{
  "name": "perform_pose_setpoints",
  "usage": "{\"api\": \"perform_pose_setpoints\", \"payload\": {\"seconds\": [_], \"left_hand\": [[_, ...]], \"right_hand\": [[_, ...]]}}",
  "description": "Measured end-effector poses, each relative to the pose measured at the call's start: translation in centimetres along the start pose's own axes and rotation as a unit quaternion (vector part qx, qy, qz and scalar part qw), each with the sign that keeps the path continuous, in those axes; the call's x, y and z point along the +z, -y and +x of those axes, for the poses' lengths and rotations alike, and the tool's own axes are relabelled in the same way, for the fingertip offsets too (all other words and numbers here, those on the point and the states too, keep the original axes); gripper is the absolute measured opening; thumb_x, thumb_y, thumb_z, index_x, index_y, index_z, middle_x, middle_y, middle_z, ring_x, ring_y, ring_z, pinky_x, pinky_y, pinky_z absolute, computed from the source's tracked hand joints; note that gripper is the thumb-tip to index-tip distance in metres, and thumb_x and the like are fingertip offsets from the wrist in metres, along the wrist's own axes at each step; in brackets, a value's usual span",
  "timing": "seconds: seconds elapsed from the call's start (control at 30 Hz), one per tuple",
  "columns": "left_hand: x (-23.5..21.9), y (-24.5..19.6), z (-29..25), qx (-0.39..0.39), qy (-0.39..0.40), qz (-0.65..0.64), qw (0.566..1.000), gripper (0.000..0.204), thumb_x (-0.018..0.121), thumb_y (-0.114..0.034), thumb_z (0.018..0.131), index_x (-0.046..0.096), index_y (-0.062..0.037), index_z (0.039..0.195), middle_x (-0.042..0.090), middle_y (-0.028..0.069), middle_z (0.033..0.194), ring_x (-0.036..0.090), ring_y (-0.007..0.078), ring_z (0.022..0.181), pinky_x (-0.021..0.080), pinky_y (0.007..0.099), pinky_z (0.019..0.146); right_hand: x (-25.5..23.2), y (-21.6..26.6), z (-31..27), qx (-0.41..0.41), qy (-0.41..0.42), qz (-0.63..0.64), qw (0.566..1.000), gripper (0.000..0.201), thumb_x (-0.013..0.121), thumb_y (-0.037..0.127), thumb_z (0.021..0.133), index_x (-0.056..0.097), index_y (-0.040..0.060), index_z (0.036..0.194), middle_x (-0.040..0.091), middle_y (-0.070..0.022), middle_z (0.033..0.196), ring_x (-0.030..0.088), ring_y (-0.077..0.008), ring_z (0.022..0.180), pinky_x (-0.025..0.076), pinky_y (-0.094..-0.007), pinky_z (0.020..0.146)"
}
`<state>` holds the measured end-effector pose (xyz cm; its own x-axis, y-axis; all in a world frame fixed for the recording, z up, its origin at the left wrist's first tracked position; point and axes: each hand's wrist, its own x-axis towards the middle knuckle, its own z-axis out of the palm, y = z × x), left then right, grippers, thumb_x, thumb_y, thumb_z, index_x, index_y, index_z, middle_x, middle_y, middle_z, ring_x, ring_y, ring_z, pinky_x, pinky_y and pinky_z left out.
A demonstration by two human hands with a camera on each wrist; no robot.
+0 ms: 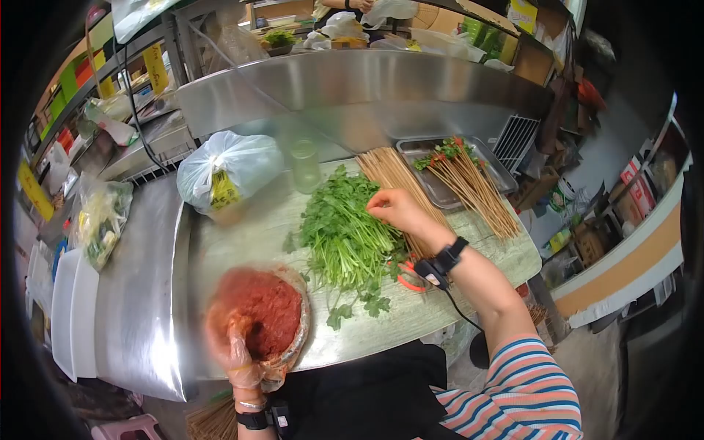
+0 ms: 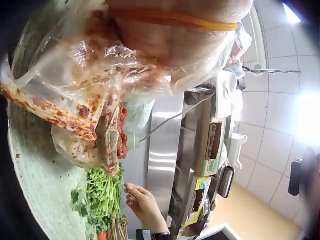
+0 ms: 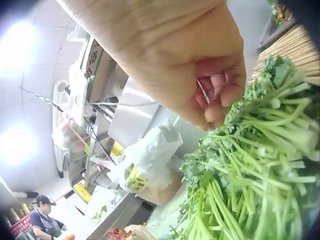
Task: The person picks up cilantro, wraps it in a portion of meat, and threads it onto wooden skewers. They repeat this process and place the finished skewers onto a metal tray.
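Observation:
My left hand [image 1: 242, 356], in a clear plastic glove smeared red, is at the near left side of a bowl lined with plastic [image 1: 305, 317]. Red minced meat [image 1: 277, 308] fills the bowl, and the gloved fingers are in it, blurred. An orange band circles the left wrist in the left wrist view. My bare right hand [image 1: 402, 211] is over a heap of leafy cilantro [image 1: 341, 238], fingers curled in toward the palm and fingertips together. Nothing clearly shows in its grasp. Beside the heap lies a bundle of bamboo skewers [image 1: 396, 180].
At the right, a metal tray [image 1: 504, 178] bears skewers threaded with greens [image 1: 469, 183]. Orange-handled scissors [image 1: 411, 279] lie by the cilantro stems. Behind are a tied plastic bag [image 1: 227, 165] and a green jar [image 1: 305, 165]. A steel ledge [image 1: 352, 84] backs the table.

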<state>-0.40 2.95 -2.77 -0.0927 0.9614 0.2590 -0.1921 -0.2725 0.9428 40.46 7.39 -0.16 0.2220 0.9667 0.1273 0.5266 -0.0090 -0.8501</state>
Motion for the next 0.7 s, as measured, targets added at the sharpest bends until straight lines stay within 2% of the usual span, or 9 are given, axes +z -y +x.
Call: {"api": "perform_pose_setpoints", "payload": {"seconds": [0.1, 0.13, 0.23, 0.37, 0.43, 0.47, 0.67, 0.7], "left_hand": [[-0.2, 0.6, 0.0, -0.014, 0.018, -0.027, 0.999, 0.042, 0.056, -0.003, 0.093, 0.045, -0.0016, 0.134, 0.057, 0.0104, 0.119, 0.060, 0.0160, 0.097, 0.053, 0.0283, 0.083], [0.0, 0.2, 0.0, -0.019, 0.018, -0.033, 0.999, 0.042, 0.056, -0.003, 0.092, 0.045, -0.0014, 0.133, 0.058, 0.0105, 0.118, 0.060, 0.0162, 0.098, 0.053, 0.0285, 0.083], [0.0, 0.2, 0.0, -0.013, 0.017, -0.040, 0.999, 0.042, 0.057, -0.003, 0.092, 0.046, -0.0009, 0.132, 0.058, 0.0103, 0.117, 0.060, 0.0165, 0.099, 0.053, 0.0288, 0.083], [-0.4, 0.4, 0.1, -0.036, 0.013, -0.046, 0.998, 0.042, 0.057, -0.004, 0.091, 0.046, -0.0004, 0.131, 0.057, 0.0108, 0.119, 0.060, 0.0176, 0.101, 0.053, 0.0294, 0.084], [-0.4, 0.4, 0.1, -0.041, 0.014, -0.049, 0.998, 0.042, 0.057, -0.004, 0.091, 0.046, -0.0002, 0.131, 0.057, 0.0113, 0.121, 0.060, 0.0183, 0.102, 0.053, 0.0299, 0.084], [-0.4, 0.4, 0.1, -0.035, 0.015, -0.049, 0.998, 0.042, 0.057, -0.004, 0.091, 0.046, -0.0002, 0.131, 0.057, 0.0113, 0.121, 0.060, 0.0187, 0.102, 0.053, 0.0301, 0.084], [-0.6, 0.8, 0.2, -0.017, 0.021, -0.043, 0.999, 0.041, 0.056, -0.005, 0.092, 0.045, -0.0002, 0.131, 0.056, 0.0112, 0.124, 0.060, 0.0203, 0.105, 0.052, 0.0313, 0.087], [-0.6, 0.9, 0.2, -0.014, 0.023, -0.047, 0.999, 0.041, 0.055, -0.005, 0.092, 0.046, -0.0003, 0.131, 0.056, 0.0111, 0.124, 0.060, 0.0204, 0.106, 0.052, 0.0314, 0.087]], "right_hand": [[2.8, -0.5, 2.4, -0.043, -0.016, -0.247, 0.968, 0.015, 0.073, 0.020, 0.075, 0.072, 0.0049, 0.078, 0.067, -0.0111, 0.070, 0.066, -0.0240, 0.066, 0.052, -0.0373, 0.064], [3.2, -0.3, 2.6, -0.011, -0.015, -0.277, 0.961, 0.017, 0.074, 0.024, 0.073, 0.073, 0.0063, 0.075, 0.067, -0.0142, 0.072, 0.065, -0.0316, 0.069, 0.052, -0.0419, 0.069], [3.8, -0.9, 3.4, 0.021, 0.018, -0.318, 0.948, 0.017, 0.076, 0.023, 0.071, 0.072, 0.0072, 0.075, 0.068, -0.0131, 0.071, 0.065, -0.0283, 0.066, 0.052, -0.0391, 0.068], [2.6, -1.5, 3.7, 0.119, 0.047, -0.092, 0.988, 0.017, 0.078, 0.021, 0.075, 0.068, 0.0072, 0.076, 0.065, -0.0052, 0.067, 0.061, -0.0151, 0.060, 0.047, -0.0298, 0.054], [1.7, -1.0, 3.4, 0.178, 0.070, 0.056, 0.980, 0.017, 0.078, 0.018, 0.078, 0.065, 0.0075, 0.080, 0.062, 0.0010, 0.067, 0.055, -0.0059, 0.057, 0.042, -0.0226, 0.045], [1.4, -0.7, 3.0, 0.186, 0.066, 0.080, 0.977, 0.014, 0.074, 0.017, 0.082, 0.063, 0.0083, 0.086, 0.061, 0.0019, 0.069, 0.054, -0.0053, 0.057, 0.040, -0.0202, 0.046], [-0.5, -0.2, 2.6, 0.180, 0.056, 0.191, 0.963, 0.012, 0.067, 0.012, 0.086, 0.060, 0.0067, 0.095, 0.063, -0.0001, 0.073, 0.056, -0.0072, 0.057, 0.044, -0.0224, 0.048], [-0.8, -0.2, 2.6, 0.171, 0.055, 0.148, 0.973, 0.013, 0.066, 0.012, 0.086, 0.059, 0.0064, 0.095, 0.063, -0.0006, 0.074, 0.057, -0.0076, 0.057, 0.045, -0.0226, 0.048]]}}
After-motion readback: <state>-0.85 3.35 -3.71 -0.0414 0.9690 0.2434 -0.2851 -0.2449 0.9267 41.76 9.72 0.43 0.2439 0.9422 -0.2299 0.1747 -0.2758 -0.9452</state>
